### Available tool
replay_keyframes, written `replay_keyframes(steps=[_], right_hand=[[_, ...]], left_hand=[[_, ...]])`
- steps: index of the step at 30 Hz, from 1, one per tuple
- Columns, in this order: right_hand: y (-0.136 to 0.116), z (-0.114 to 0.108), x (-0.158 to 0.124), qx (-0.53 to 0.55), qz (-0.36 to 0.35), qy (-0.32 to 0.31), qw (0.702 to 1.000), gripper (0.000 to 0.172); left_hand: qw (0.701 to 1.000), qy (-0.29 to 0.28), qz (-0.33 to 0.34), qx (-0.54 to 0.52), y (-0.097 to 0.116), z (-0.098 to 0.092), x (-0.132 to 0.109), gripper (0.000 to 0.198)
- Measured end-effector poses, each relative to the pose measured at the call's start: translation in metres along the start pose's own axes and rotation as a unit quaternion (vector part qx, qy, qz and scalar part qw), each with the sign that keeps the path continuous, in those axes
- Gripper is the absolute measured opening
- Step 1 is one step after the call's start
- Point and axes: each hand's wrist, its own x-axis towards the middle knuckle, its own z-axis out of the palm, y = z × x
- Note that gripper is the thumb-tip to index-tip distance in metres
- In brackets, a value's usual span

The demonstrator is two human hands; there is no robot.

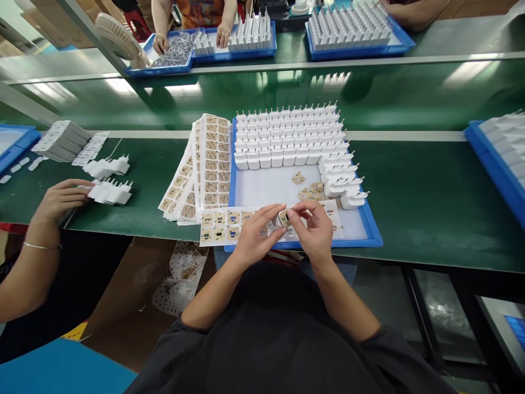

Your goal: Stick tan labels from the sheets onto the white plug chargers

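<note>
Over the front edge of a blue tray (375,235), both hands meet around a small white plug-in charger (284,218), its end face turned up and showing a tan and black label. My left hand (258,232) is closed on its left side. From the other side, my right hand (316,230) pinches it, the thumb at the label. Beneath the hands lies a sheet of tan stickers (219,227), partly covered. Rows of white chargers (287,137), pins up, fill the tray's far part. Loose tan sticker pieces (314,191) lie on the tray floor.
Stacked sticker sheets (211,164) lie left of the tray. At far left, a co-worker's hand (61,200) touches white chargers (110,191). Across a raised ledge, another person's hands (223,35) work at blue trays. Another charger tray (492,158) stands at right.
</note>
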Motion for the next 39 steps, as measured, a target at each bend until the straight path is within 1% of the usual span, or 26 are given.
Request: replay_keyframes(steps=[4, 6, 7, 9, 11, 13, 14, 16, 18, 20, 23, 25, 29, 32, 36, 39], right_hand=[[-0.005, 0.003, -0.003, -0.091, -0.060, 0.015, 0.994, 0.004], [-0.007, 0.005, -0.003, -0.109, -0.066, 0.031, 0.991, 0.011], [-0.007, 0.005, -0.003, -0.104, -0.051, 0.035, 0.993, 0.016], [-0.007, 0.004, -0.001, -0.060, 0.003, 0.014, 0.998, 0.018], [-0.006, 0.001, 0.002, 0.015, 0.061, -0.039, 0.997, 0.017], [-0.005, -0.001, 0.004, 0.091, 0.103, -0.100, 0.985, 0.020], [-0.005, -0.002, 0.005, 0.117, 0.116, -0.122, 0.979, 0.023], [-0.006, -0.001, 0.005, 0.140, 0.134, -0.139, 0.971, 0.032], [-0.006, 0.002, 0.004, 0.143, 0.149, -0.127, 0.970, 0.039], [-0.006, 0.008, 0.002, 0.152, 0.164, -0.100, 0.969, 0.041], [-0.006, 0.016, 0.000, 0.180, 0.167, -0.054, 0.968, 0.034], [-0.006, 0.018, 0.000, 0.215, 0.175, -0.035, 0.960, 0.026], [-0.010, 0.017, 0.002, 0.284, 0.229, -0.049, 0.930, 0.018], [-0.013, 0.015, 0.002, 0.287, 0.236, -0.049, 0.927, 0.017], [-0.016, 0.016, 0.001, 0.297, 0.244, -0.029, 0.923, 0.014], [-0.017, 0.016, 0.002, 0.310, 0.251, -0.026, 0.917, 0.011]], left_hand=[[1.000, 0.000, 0.005, 0.006, 0.001, 0.000, 0.001, 0.046], [1.000, 0.008, 0.005, 0.009, 0.000, 0.000, 0.000, 0.045], [1.000, 0.015, 0.003, 0.010, 0.000, 0.000, -0.001, 0.044], [0.999, 0.032, -0.004, 0.005, -0.001, 0.000, -0.003, 0.044], [0.999, 0.048, -0.018, -0.008, -0.003, 0.001, -0.005, 0.044], [0.997, 0.065, -0.036, -0.026, -0.005, 0.002, -0.007, 0.045], [0.996, 0.073, -0.043, -0.035, -0.006, 0.003, -0.008, 0.045], [0.995, 0.082, -0.043, -0.046, -0.007, 0.004, -0.008, 0.043], [0.995, 0.083, -0.027, -0.049, -0.006, 0.005, -0.006, 0.040], [0.996, 0.080, -0.009, -0.046, -0.005, 0.005, -0.005, 0.038], [0.996, 0.075, 0.014, -0.039, -0.004, 0.005, -0.004, 0.040], [0.996, 0.076, 0.021, -0.035, -0.003, 0.004, -0.004, 0.042], [0.995, 0.094, 0.029, -0.017, -0.002, 0.004, -0.004, 0.042], [0.993, 0.104, 0.061, -0.005, -0.002, 0.005, -0.003, 0.042], [0.988, 0.107, 0.111, 0.009, 0.000, 0.007, -0.001, 0.042], [0.986, 0.104, 0.130, 0.022, -0.001, 0.007, -0.001, 0.041]])
